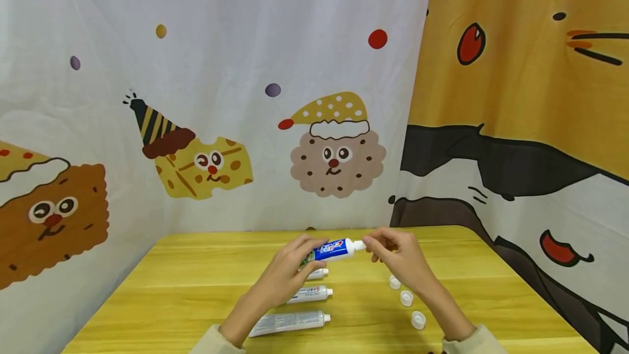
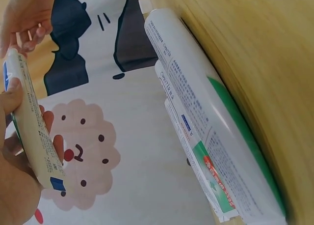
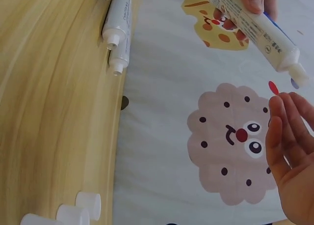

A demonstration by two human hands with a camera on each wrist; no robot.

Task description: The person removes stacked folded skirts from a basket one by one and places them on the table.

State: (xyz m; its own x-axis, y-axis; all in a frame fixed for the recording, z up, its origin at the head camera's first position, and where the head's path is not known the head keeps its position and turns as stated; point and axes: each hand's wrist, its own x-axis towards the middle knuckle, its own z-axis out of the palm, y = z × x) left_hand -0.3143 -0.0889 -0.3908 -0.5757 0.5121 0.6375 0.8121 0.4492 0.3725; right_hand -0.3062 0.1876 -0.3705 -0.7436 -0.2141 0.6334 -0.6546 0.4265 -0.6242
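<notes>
A blue and white toothpaste tube is held above the table in my left hand, its neck end pointing right. Thumb and fingers lie on opposite sides of the tube, and its printed back faces the left wrist camera. At the neck end is a white cap. My right hand pinches the cap's end in the head view. In the right wrist view the right fingers are curled close to the cap; the thumb is out of frame there.
Below the hands, several white toothpaste tubes lie in a row, the nearest tube with its neck to the right. Loose white caps stand at the right, the nearest cap below the right forearm. A printed curtain hangs behind the wooden table.
</notes>
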